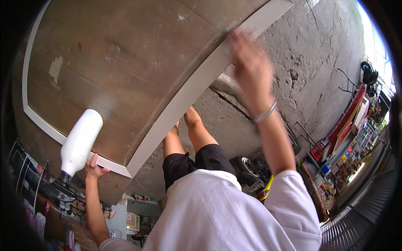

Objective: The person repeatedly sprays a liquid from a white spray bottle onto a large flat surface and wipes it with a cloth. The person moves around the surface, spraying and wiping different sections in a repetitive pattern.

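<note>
A large pale grey-white frame (176,102) lies on a brown wooden tabletop (138,54). At its near left corner, my left hand (96,168) holds the frame's edge, with the thumb bent over the top. My right hand (251,62) is on or just over the far part of the frame's right side. Motion smears its fingers, so whether anything is under or in them is hidden. Beside my left hand is a white bottle (81,140) with a black neck, reaching over the frame's left side.
Cracked grey concrete floor (301,62) stretches to the right of the table. A motorcycle (249,169) is partly visible behind my right arm. Shelves with many small goods (351,154) line the far right. Several shoes (77,207) sit at the lower left.
</note>
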Demonstrator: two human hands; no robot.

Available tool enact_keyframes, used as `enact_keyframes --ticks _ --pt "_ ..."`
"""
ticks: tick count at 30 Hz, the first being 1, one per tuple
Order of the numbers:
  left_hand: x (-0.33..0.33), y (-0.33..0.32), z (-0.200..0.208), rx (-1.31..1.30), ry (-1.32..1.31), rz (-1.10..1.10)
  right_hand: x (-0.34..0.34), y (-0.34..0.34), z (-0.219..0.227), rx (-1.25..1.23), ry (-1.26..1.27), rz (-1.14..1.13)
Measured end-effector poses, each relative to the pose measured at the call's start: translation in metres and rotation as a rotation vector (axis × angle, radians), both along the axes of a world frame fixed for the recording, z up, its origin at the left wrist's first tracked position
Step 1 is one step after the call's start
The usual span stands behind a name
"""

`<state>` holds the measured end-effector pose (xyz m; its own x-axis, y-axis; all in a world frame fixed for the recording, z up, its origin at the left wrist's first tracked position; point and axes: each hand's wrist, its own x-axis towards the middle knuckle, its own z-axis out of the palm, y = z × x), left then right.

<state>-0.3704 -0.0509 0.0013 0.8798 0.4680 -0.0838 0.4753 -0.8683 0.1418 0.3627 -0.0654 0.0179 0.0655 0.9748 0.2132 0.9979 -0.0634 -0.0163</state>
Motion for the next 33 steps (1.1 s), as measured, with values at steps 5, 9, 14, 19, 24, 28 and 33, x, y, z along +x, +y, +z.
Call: enact_keyframes --ticks 5,9,14,19,24,28,33 --pt "0.006 0.001 0.001 0.008 -0.013 0.022 0.065 0.036 -0.010 0.048 0.084 -0.253" --pt "0.007 0.000 -0.002 0.016 -0.007 0.015 -0.015 -0.006 0.007 -0.002 0.034 0.011" --pt "0.008 -0.001 -0.001 0.023 -0.014 0.019 0.094 0.047 0.003 0.239 0.227 -0.138" --pt "0.014 -0.002 0.002 0.002 -0.001 0.036 -0.032 -0.023 -0.006 -0.011 0.179 -0.045" --pt "0.024 0.005 0.005 0.015 -0.026 0.046 -0.004 -0.020 -0.012 0.033 -0.056 -0.037" --pt "0.038 0.010 0.011 0.069 -0.042 0.034 0.017 0.001 -0.028 0.068 0.248 -0.243" --pt "0.055 0.017 0.017 0.067 -0.080 0.043 -0.148 -0.066 -0.010 -0.151 0.345 0.006"
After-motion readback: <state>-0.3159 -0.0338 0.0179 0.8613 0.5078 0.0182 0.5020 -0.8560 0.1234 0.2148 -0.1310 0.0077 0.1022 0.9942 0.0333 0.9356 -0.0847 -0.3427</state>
